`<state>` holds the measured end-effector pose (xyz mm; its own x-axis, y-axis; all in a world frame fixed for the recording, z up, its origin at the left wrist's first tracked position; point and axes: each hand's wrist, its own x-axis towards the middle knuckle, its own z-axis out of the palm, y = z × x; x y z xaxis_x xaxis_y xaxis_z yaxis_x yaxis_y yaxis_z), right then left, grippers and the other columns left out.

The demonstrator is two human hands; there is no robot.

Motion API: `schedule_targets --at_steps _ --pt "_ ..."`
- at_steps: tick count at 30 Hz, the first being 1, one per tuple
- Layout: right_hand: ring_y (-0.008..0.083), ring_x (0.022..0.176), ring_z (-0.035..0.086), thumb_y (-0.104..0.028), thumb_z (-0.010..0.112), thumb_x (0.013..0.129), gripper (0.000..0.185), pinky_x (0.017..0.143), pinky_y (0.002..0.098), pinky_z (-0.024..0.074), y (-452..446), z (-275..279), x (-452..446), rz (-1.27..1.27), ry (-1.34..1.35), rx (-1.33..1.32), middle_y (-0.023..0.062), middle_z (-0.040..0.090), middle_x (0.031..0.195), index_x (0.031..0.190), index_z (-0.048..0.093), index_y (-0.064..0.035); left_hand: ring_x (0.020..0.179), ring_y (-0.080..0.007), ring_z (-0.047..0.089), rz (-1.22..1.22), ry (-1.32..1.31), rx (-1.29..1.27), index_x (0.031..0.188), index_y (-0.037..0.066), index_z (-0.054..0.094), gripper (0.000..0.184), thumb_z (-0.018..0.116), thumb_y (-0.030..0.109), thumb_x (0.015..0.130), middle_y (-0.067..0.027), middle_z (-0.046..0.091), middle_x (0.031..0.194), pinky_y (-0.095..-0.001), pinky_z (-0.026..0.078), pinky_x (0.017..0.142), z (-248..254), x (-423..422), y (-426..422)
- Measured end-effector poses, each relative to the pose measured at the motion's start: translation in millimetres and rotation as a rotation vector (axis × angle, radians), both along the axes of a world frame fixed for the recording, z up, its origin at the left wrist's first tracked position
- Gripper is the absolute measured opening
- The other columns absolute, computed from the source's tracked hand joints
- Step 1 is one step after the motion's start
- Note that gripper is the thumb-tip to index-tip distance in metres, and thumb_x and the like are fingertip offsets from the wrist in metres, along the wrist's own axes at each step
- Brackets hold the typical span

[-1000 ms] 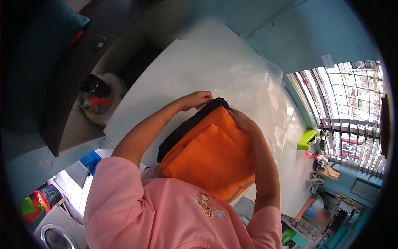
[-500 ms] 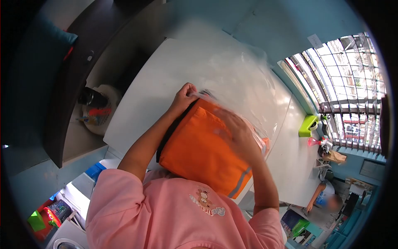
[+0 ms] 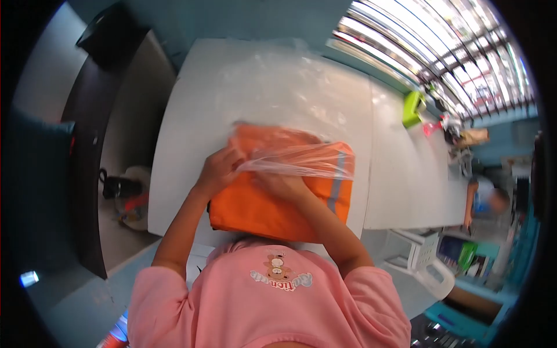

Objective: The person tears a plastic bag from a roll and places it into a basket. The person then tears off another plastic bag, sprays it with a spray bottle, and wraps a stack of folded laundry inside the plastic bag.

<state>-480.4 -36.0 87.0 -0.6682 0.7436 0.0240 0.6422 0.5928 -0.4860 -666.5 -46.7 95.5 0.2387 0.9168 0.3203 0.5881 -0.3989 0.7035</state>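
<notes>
A folded orange fabric piece [image 3: 249, 206] with a grey stripe [image 3: 336, 191] lies on the white table in front of my body. Its far part is inside a clear plastic bag [image 3: 301, 162], whose near edge runs across the fabric. My left hand [image 3: 220, 171] is closed at the left end of that edge, gripping the plastic. My right hand [image 3: 282, 187] is against the orange fabric at the middle of the bag's edge. Its fingers are blurred and partly covered by plastic, so their grip is unclear.
The white table [image 3: 406, 185] extends to the right, with a lime-green holder [image 3: 413, 109] by the barred window. On the left, a dark-edged shelf holds a black mug [image 3: 122, 187]. A white plastic chair [image 3: 418, 255] and another person [image 3: 484, 200] are at right.
The bag's edge now lies across the orange fabric, covering its far part. My right hand has moved left and closer to my left hand. The camera view has turned.
</notes>
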Motion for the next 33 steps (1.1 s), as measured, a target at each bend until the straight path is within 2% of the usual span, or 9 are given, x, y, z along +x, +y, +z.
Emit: schedule_targets --at_steps 2,6,8,12,14,22,26,28,33 --pt "0.0249 0.101 0.047 -0.020 0.048 0.077 0.033 0.081 0.0355 0.0402 -17.8 -2.0 7.6 0.215 0.178 0.191 0.0107 0.050 0.108 0.106 0.050 -0.0062 0.058 -0.0215 0.051 0.032 -0.013 -0.083 0.077 0.006 0.049 0.015 0.058 0.003 0.067 -0.0067 0.049 0.073 -0.0306 0.043 0.054 -1.5 -5.1 -12.1" --pt "0.0235 0.082 0.054 -0.017 0.050 0.076 0.023 0.070 0.0352 0.0434 -63.1 34.2 36.7 0.379 0.351 0.100 0.0085 0.056 0.093 0.097 0.054 -0.0058 0.063 -0.0209 0.052 0.036 0.089 -0.133 0.081 0.006 0.050 0.017 0.055 0.000 0.066 -0.0061 0.050 0.076 -0.0307 0.044 0.056 3.3 -1.8 -27.1" --pt "0.0195 0.080 0.055 -0.008 0.048 0.073 0.019 0.062 0.0309 0.0446 -72.0 41.7 74.8 0.234 0.299 0.383 0.0067 0.056 0.091 0.090 0.054 -0.0051 0.065 -0.0207 0.052 0.057 0.102 -0.112 0.082 0.007 0.051 0.018 0.054 -0.001 0.066 -0.0062 0.049 0.077 -0.0309 0.044 0.058 9.8 8.6 -25.1" --pt "0.0235 0.072 0.054 0.002 0.054 0.069 0.016 0.057 0.0317 0.0458 -57.3 9.1 158.1 -0.528 0.437 0.533 0.0106 0.054 0.085 0.083 0.054 -0.0044 0.068 -0.0206 0.052 0.039 0.207 0.005 0.086 0.007 0.051 0.022 0.054 0.001 0.066 -0.0061 0.050 0.079 -0.0316 0.043 0.062 23.9 36.3 -19.7" --pt "0.0257 0.077 0.053 0.004 0.052 0.072 0.018 0.062 0.0317 0.0459 -55.0 -15.5 191.3 -0.830 0.503 0.314 0.0116 0.053 0.089 0.088 0.053 -0.0033 0.068 -0.0208 0.052 0.007 0.247 0.057 0.087 0.007 0.052 0.023 0.055 0.002 0.065 -0.0062 0.051 0.080 -0.0319 0.043 0.062 28.8 53.5 -16.1" --pt "0.0185 0.077 0.055 0.004 0.051 0.075 0.015 0.064 0.0280 0.0451 -36.9 -78.1 205.7 -0.765 0.608 0.119 0.0081 0.056 0.089 0.089 0.053 -0.0004 0.073 -0.0228 0.052 -0.037 0.236 -0.065 0.087 0.006 0.051 0.020 0.054 0.000 0.067 -0.0064 0.051 0.080 -0.0291 0.043 0.063 34.4 102.2 -9.6" --pt "0.0202 0.072 0.053 0.002 0.050 0.077 0.008 0.064 0.0264 0.0434 -61.0 -82.3 203.6 -0.865 0.798 0.015 0.0101 0.053 0.079 0.085 0.051 -0.0001 0.074 -0.0242 0.051 -0.070 0.346 0.009 0.080 0.005 0.049 0.016 0.056 0.001 0.066 -0.0076 0.049 0.077 -0.0332 0.043 0.060 33.8 89.6 -19.2" --pt "0.0225 0.071 0.052 0.002 0.048 0.079 0.007 0.064 0.0274 0.0426 -94.9 -86.3 202.8 -0.731 0.788 0.080 0.0117 0.051 0.076 0.085 0.050 0.0001 0.075 -0.0244 0.051 -0.114 0.479 0.178 0.076 0.006 0.048 0.015 0.057 0.001 0.065 -0.0074 0.048 0.077 -0.0335 0.043 0.060 36.6 76.3 -41.4" --pt "0.0300 0.072 0.051 0.002 0.052 0.074 0.010 0.063 0.0353 0.0428 -131.4 -72.5 210.4 -0.491 0.571 0.172 0.0134 0.052 0.079 0.082 0.046 -0.0014 0.075 -0.0231 0.051 -0.076 0.550 0.055 0.076 0.007 0.048 0.020 0.059 0.002 0.061 -0.0054 0.047 0.077 -0.0332 0.044 0.060 28.2 41.6 -65.7"
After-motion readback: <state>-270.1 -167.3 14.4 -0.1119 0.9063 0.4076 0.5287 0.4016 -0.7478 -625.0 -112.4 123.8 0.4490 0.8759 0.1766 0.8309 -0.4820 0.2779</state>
